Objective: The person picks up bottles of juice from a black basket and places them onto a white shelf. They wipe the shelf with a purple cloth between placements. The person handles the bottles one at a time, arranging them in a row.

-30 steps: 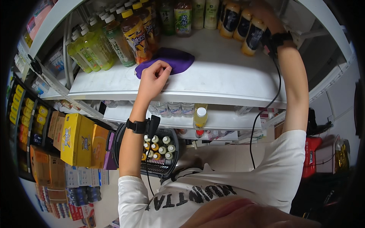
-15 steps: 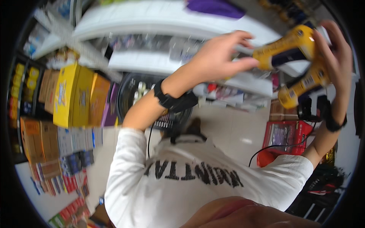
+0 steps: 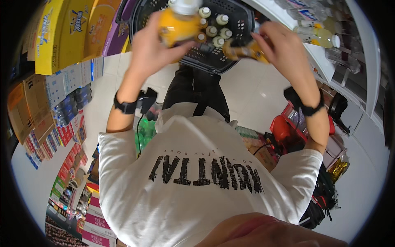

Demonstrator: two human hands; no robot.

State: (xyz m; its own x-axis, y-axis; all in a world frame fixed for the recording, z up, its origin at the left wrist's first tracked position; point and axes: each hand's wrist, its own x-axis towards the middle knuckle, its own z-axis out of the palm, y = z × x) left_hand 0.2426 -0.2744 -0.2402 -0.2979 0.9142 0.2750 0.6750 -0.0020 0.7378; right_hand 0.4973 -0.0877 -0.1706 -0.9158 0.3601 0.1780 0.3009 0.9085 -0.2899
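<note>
My left hand is closed around an orange-yellow bottle with a white cap, held upright over a black plastic basket. Motion blurs the bottle a little. On the other side, my right hand grips a second yellow bottle, tilted sideways above the basket's right rim. Inside the basket stand several small bottles with pale caps, some of their bodies hidden by the held bottle and the basket wall.
Yellow and orange cartons are stacked at left, above brown boxes. A white shelf with drink bottles runs along the right. A red box and bags lie lower right; green bottles stand beside my left side.
Both hands have moved from the white shelf to over the basket. The two yellow bottles, both by my right hand before, are now apart, one in each hand. My view has turned too.
</note>
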